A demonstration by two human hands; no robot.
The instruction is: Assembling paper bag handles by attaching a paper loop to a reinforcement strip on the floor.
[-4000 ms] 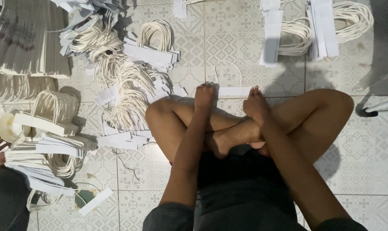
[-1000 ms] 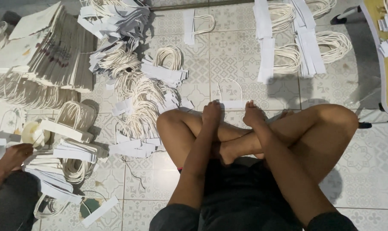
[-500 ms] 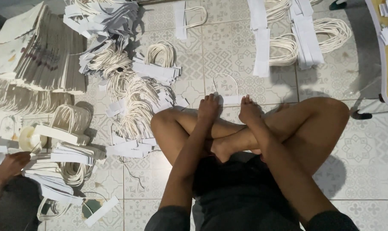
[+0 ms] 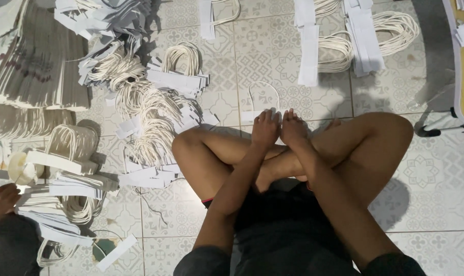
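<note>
Patterned grey floor tiles (image 4: 436, 168) ran everywhere, littered with work. The person sat cross-legged, left hand (image 4: 265, 129) and right hand (image 4: 293, 128) side by side over the shins, fingers loosely extended, gripping nothing. Just ahead, touching the fingertips, lay one white paper strip with its cord loop (image 4: 260, 105). Two heaps of cord handles (image 4: 145, 122) sat left, two bundles top right. A co-worker's hand (image 4: 1, 201) showed at the left edge, its grip hard to make out. The folded bag stack (image 4: 35, 66) was cut off.
</note>
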